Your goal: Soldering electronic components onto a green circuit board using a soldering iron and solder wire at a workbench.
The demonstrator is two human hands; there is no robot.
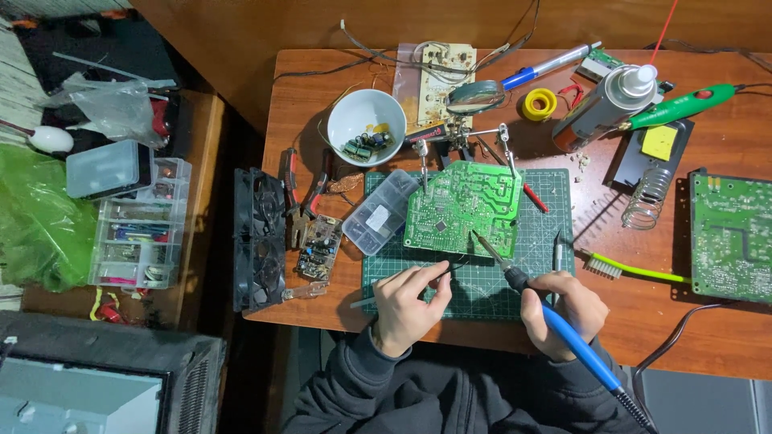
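Right hand (560, 312), lower centre-right: grip clenched round blue soldering iron (572, 341), tip near board edge. Left hand (408, 305), lower centre: grip pinching thin solder wire (450, 268). Beyond, mid-frame: green circuit board (462, 207) clamped over green cutting mat (474, 277) on worktop (643, 301). White bowl (366, 116) upper centre.

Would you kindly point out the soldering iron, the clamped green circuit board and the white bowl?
soldering iron (572, 345): head view, on its blue handle.
green circuit board (462, 209): head view, middle of its face.
white bowl (362, 108): head view, on its inner wall.
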